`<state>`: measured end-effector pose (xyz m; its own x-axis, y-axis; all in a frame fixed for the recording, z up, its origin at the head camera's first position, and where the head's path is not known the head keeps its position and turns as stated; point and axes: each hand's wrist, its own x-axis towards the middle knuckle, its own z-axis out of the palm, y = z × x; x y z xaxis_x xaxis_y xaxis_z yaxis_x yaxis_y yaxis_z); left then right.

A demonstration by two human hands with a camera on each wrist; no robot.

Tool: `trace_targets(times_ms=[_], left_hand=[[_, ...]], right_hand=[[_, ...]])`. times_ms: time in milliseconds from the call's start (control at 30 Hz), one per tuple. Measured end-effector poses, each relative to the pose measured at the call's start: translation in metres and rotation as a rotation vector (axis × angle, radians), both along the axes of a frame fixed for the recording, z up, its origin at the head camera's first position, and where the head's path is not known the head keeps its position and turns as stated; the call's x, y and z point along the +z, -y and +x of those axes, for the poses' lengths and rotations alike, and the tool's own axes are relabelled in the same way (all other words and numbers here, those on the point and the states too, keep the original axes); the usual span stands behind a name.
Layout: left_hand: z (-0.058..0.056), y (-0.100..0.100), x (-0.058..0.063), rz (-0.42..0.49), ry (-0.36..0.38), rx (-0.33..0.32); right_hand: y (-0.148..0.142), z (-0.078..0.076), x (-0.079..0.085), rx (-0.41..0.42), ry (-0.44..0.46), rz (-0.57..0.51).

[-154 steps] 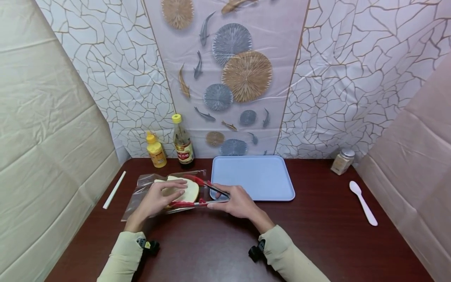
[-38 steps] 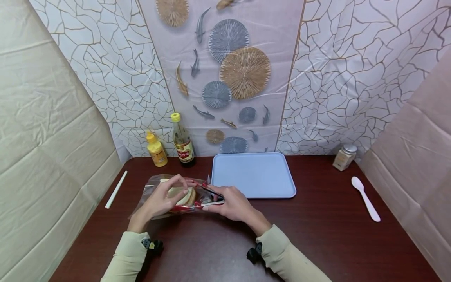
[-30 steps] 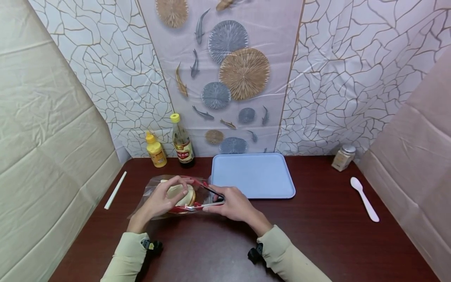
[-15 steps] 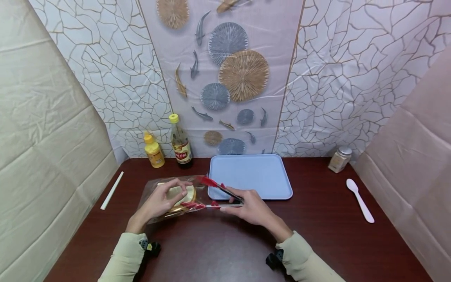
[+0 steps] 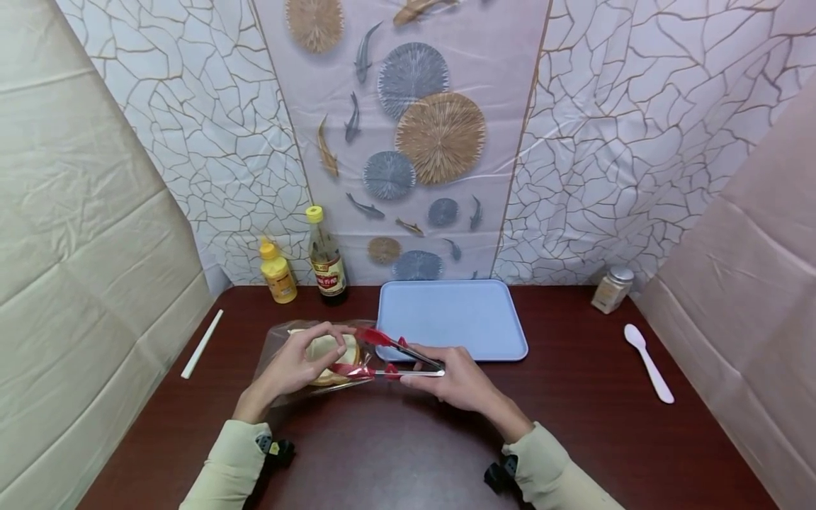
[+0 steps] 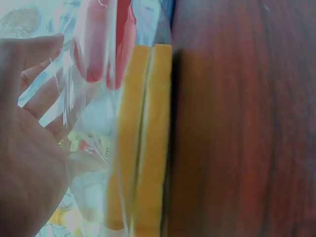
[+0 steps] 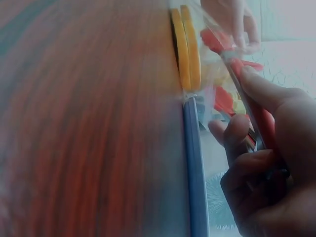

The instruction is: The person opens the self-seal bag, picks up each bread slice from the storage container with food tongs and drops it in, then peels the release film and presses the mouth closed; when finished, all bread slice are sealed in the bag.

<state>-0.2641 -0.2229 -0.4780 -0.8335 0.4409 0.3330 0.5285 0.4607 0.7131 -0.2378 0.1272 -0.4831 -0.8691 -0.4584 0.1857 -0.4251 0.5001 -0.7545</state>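
Film of a clear plastic bag (image 5: 273,341) is pinched by the left hand (image 5: 295,361), apparently to hold the mouth open, while two stacked bread slices (image 6: 154,128) lie flat inside. Red-tipped tongs (image 5: 375,337) are gripped in the right hand (image 5: 460,379), arms spread, perhaps to span the bread. A pale blue tray (image 5: 452,319) is set just beyond. Part of the bread is covered by the left hand; the tips' depth inside is obscured by glare.

Dark bottle (image 5: 324,249): light characters on red label (image 5: 329,280), too small to read
Yellow bottle (image 5: 278,276): faint print, unreadable
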Motion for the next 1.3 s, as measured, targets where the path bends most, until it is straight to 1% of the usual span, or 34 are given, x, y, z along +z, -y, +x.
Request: trace_targets(times_ms=[100, 167, 267, 400, 467, 533, 600, 733, 867, 933, 1033, 1133, 1300], left_hand=[[0.000, -0.003, 0.005, 0.013, -0.003, -0.005], [-0.001, -0.004, 0.005, 0.011, -0.010, 0.000], [-0.002, -0.006, 0.002, -0.019, -0.014, 0.013], [-0.004, -0.004, -0.007, -0.083, 0.018, 0.032], [-0.005, -0.001, -0.009, -0.095, 0.039, 0.039], [-0.006, 0.004, -0.011, -0.088, 0.039, 0.050], [-0.008, 0.011, -0.012, -0.055, 0.037, 0.060], [-0.012, 0.024, -0.016, 0.002, 0.023, 0.072], [-0.017, 0.033, -0.017, 0.060, 0.063, 0.060], [-0.019, 0.037, -0.016, 0.093, 0.088, 0.047], [-0.021, 0.042, -0.015, 0.116, 0.114, 0.045], [-0.022, 0.047, -0.015, 0.113, 0.131, 0.049], [-0.022, 0.053, -0.015, 0.089, 0.152, 0.038]], right_hand=[[-0.001, 0.001, 0.001, -0.024, 0.011, -0.014], [-0.002, 0.001, 0.002, -0.034, 0.022, -0.017], [-0.008, 0.001, 0.004, -0.054, 0.046, -0.014], [-0.022, 0.002, 0.007, -0.077, 0.070, 0.004], [-0.032, 0.004, 0.008, -0.093, 0.075, 0.001], [-0.046, 0.006, 0.008, -0.122, 0.073, -0.017], [-0.063, 0.006, 0.006, -0.174, 0.052, -0.041], [-0.109, 0.005, 0.001, -0.323, -0.013, -0.050], [-0.157, 0.007, -0.003, -0.458, -0.072, -0.009], [-0.177, 0.010, -0.003, -0.510, -0.077, 0.007], [-0.199, 0.013, -0.002, -0.579, -0.050, 0.026], [-0.214, 0.014, -0.001, -0.629, -0.004, 0.061], [-0.227, 0.013, -0.003, -0.673, 0.121, 0.110]])
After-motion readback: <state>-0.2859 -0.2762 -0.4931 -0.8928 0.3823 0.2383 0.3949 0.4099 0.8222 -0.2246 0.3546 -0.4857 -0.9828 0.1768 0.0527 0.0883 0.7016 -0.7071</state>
